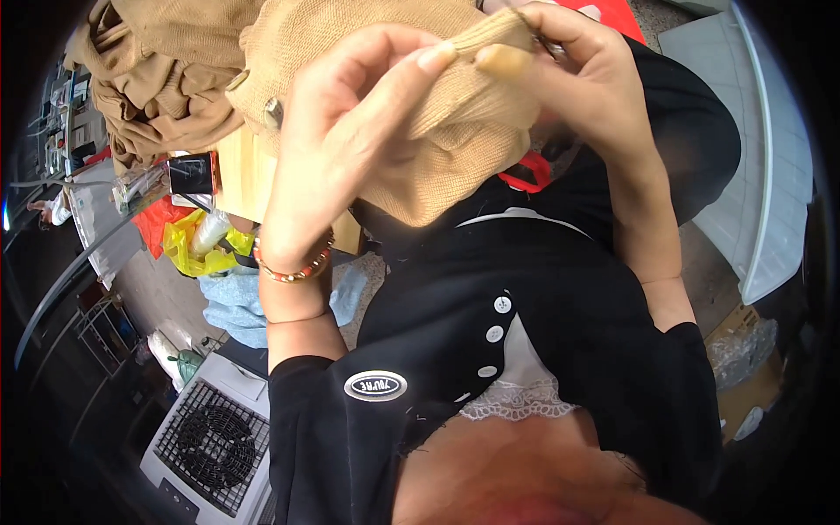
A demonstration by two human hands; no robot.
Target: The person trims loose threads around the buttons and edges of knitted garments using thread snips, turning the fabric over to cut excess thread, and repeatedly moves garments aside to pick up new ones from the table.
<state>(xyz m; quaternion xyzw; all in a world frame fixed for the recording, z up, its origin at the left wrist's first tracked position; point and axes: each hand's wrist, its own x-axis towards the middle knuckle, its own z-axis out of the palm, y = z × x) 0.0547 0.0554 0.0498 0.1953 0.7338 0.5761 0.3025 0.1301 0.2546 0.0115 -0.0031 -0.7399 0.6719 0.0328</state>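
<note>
A tan knitted garment [464,166] hangs between my hands at the top middle, its ribbed edge stretched across them. My left hand [350,114] pinches that ribbed edge between thumb and fingers. On the other side, my right hand [595,87] grips the same edge, with a yellow cover [505,61] over the thumb. A small dark thing shows by the right fingers, too blurred to name. Round buttons, such as a brownish one [273,112], sit on the knit left of my left hand. Below the garment, a red loop [525,173] lies near my lap.
Brown knitwear [166,52] is heaped at upper left beside a wooden board [241,175] and a phone [192,173]. Below are a yellow bag [185,245], blue cloth [232,302] and a fan unit [214,437]. A pale plastic bin [774,166] stands at right, above a cardboard box [748,398].
</note>
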